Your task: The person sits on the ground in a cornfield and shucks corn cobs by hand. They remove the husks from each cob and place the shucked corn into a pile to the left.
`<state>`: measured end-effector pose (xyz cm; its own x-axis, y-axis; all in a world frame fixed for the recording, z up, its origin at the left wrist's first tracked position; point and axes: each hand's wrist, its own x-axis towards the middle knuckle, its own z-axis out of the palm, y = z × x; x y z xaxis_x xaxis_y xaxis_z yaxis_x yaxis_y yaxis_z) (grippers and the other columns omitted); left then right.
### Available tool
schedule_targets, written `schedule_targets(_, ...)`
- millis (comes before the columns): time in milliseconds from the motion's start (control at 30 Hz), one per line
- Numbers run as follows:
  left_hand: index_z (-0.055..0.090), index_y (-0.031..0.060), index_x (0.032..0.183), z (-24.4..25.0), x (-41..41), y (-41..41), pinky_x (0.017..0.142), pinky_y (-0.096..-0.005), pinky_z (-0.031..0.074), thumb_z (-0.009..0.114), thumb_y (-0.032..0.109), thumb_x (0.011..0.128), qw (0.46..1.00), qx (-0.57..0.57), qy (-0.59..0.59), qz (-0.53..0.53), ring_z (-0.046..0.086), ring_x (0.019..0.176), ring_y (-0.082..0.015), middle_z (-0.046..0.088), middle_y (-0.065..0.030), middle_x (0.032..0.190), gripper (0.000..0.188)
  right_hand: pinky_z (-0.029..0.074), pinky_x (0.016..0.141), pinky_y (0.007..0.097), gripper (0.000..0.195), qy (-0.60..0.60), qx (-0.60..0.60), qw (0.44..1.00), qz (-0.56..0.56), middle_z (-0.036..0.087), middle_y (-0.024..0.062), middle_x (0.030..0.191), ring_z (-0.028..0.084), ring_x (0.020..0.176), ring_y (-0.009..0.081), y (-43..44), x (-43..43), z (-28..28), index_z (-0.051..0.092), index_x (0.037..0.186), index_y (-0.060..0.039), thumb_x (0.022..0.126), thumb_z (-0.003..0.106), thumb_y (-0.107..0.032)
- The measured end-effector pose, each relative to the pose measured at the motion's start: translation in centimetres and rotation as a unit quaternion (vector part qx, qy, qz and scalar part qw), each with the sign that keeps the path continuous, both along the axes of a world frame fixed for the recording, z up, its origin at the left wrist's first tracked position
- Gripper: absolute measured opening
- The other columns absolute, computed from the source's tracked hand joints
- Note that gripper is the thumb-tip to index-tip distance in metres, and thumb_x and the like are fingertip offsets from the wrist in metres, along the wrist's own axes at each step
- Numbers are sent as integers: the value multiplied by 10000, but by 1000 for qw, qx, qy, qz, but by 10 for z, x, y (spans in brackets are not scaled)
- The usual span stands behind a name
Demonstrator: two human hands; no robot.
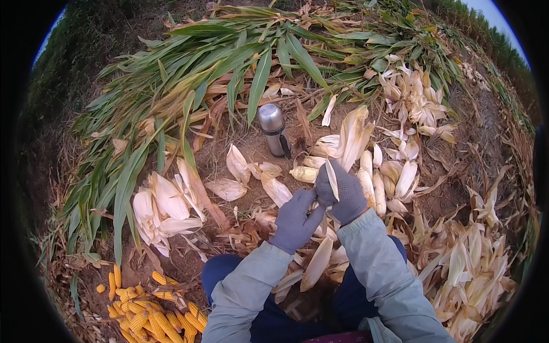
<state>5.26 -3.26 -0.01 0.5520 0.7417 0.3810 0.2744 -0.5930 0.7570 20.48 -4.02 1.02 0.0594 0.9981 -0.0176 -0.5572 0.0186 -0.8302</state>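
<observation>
In a grey knitted glove, my right hand (346,192) is curled with a pale strip of corn husk (332,180) between its fingers. My left hand (297,223), also gloved, meets it at the fingertips; whatever may lie between its fingers is hidden. Just beyond my hands lies a pale ear of corn (304,174). Several more pale ears (379,193) rest on the ground to the right of my right hand. Loose dry husks (317,265) lie between my knees, below both hands.
A steel vacuum flask (273,133) stands upright ahead. Cut green corn stalks (223,55) arc across the far side and left. Husked yellow cobs (148,315) are heaped at lower left. Dry husks (467,266) pile up on the right, with another bunch (165,206) at left.
</observation>
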Motion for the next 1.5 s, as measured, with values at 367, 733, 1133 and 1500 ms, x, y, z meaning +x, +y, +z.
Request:
schedule_targets(367, 568, -51, 1045, -12, 7, 5, 794, -286, 456, 550, 113, 851, 895, -315, -310, 53, 573, 819, -140, 606, -79, 933, 254, 272, 453, 237, 333, 273, 74, 958, 52, 367, -34, 637, 319, 495, 90, 7, -18, -10, 378, 718, -160, 998, 345, -336)
schedule_targets(733, 604, 85, 969, -27, -23, 37, 694, -428, 474, 556, 193, 851, 975, 53, 33, 214, 603, 796, -337, 594, -160, 879, 167, 447, 598, 365, 159, -250, -10, 968, -23, 583, 93, 775, 585, 684, 277, -16, 11, -16, 563, 948, -46, 816, 596, -128)
schedule_targets(1133, 512, 58, 1260, -16, -54, -2, 938, -441, 428, 484, 551, 883, 863, -127, 484, -72, 569, 1076, -360, 575, -195, 1157, 622, 498, 761, 312, 388, -16, -102, 994, 31, 630, 117, 929, 620, 830, 196, -24, 38, -12, 567, 1126, 21, 900, 606, -292)
schedule_targets(1500, 637, -36, 860, -12, -18, 21, 569, -243, 436, 654, 159, 796, 915, -355, -159, 113, 517, 623, -77, 612, -33, 731, 207, 469, 866, 276, 535, -163, -76, 983, 40, 600, 101, 1142, 586, 980, 146, -17, -4, -15, 501, 1262, 25, 776, 699, -85)
